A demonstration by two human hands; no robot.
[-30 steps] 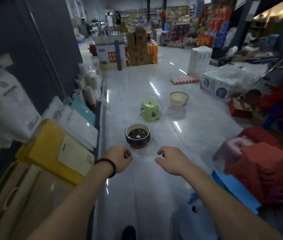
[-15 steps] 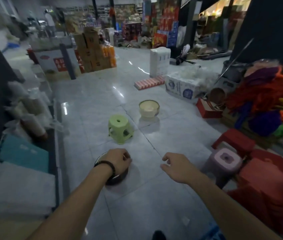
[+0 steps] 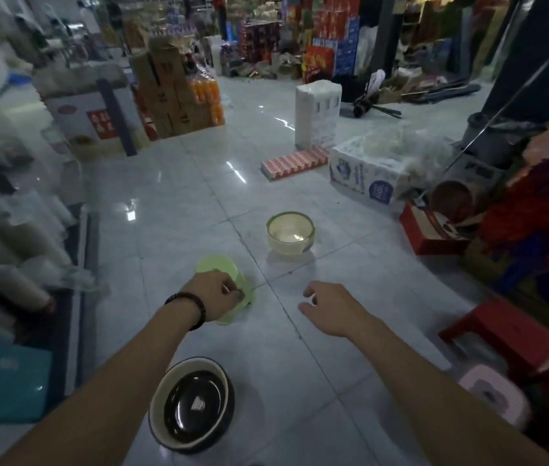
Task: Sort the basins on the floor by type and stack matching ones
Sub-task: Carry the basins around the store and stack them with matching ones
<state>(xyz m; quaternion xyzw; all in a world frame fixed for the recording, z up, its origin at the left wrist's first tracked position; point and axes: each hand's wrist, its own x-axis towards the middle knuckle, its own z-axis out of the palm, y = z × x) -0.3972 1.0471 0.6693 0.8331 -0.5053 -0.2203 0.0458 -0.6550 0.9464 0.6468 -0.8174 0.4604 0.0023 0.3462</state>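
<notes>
- A person stands on the grey tiled floor of a dim shop, both bare arms stretched forward over scattered goods.
- The left hand, a dark beaded band at its wrist, has loosely curled fingers and nothing visible in it. From this angle it overlaps a pale green plastic stool, and it cannot be told whether the two touch.
- The right hand hangs empty over bare tiles, fingers relaxed and slightly bent, thumb apart, well clear of both basins.
- A dark basin with a pale rim sits upright on the floor nearest the camera, below the left forearm.
- A cream basin with a green rim stands upright farther out, beyond the green stool and a little to its right, apart from it.
- The two basins lie well apart, with the stool between them.
- At right, a red stool and a pink stool stand at the aisle's edge, near a red carton.
- Farther back, a tall white wrapped pack stands upright behind a flat orange pack, with stacked cardboard boxes to the left.
</notes>
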